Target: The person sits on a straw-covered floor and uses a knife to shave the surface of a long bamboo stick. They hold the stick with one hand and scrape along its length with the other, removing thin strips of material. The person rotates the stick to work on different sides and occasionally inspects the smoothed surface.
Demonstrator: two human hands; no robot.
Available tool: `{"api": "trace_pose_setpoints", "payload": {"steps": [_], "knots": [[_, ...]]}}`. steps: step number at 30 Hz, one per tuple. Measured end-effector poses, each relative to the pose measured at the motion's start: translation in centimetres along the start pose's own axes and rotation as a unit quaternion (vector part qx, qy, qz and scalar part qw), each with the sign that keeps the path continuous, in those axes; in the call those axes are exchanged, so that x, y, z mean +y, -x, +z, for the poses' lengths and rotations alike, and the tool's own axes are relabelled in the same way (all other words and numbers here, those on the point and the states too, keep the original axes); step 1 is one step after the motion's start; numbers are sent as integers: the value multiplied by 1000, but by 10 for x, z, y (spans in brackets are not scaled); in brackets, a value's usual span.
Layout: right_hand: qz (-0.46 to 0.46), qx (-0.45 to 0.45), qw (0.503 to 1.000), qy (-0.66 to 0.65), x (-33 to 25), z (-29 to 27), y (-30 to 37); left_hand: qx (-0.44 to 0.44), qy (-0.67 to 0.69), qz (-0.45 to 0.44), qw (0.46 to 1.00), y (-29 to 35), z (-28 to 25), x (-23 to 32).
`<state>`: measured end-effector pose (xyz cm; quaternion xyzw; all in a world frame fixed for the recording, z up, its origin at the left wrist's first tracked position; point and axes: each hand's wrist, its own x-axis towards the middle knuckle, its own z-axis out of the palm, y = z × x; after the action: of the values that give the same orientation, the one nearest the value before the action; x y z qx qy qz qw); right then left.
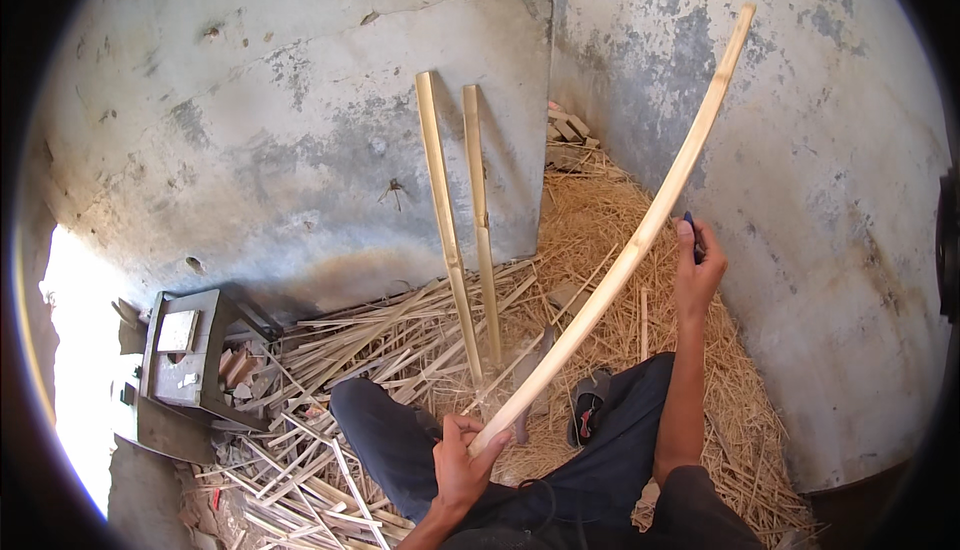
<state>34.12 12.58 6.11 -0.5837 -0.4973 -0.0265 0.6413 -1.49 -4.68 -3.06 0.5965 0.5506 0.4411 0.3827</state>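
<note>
Left hand point(463, 472): fingers and thumb wrapped around the lower end of a long pale strip point(640, 240), just above the lap. Strip runs from there up and to the right, tilted, with a slight bow along its length; upper end free, in front of the right-hand wall point(830, 200).

Right hand point(708, 268): raised beside the middle of the strip, fingers curled, pinching a small dark object point(689, 220). Object mostly covered by fingers; kind not identifiable. Contact between it and the strip: cannot tell.

Posture: seated low, knees apart, dark trousers point(385, 440); one dark shoe point(590, 410) visible between the legs.

Surroundings: two upright strips point(442, 180) ahead, side by side, tops apart, near the facing wall point(300, 100). Loose strips point(350, 335) heaped on the floor at left; fine shavings point(610, 215) spread at right and into the corner, where broken bricks point(570, 130) lie. Far left: grey wooden stand point(207, 350).
</note>
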Motion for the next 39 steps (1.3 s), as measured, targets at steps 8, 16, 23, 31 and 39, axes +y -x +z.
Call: {"api": "trace_pose_setpoints", "payload": {"steps": [8,16,23,31,39], "knots": [[199,-216,895,-336,7,9,58,18,-9,11,1000,-14,8,-10],[170,-221,922,-268,-27,38,100,5,-40,22,999,-18,19,-25],[163,-277,921,-222,-5,45,109,-117,-88,-23,989,-30,19,-42],[224,-296,898,-235,27,51,119,-156,37,-2,987,-27,34,-74],[358,-302,844,-263,42,52,133,-374,367,-290,801,-33,37,-109]]}}
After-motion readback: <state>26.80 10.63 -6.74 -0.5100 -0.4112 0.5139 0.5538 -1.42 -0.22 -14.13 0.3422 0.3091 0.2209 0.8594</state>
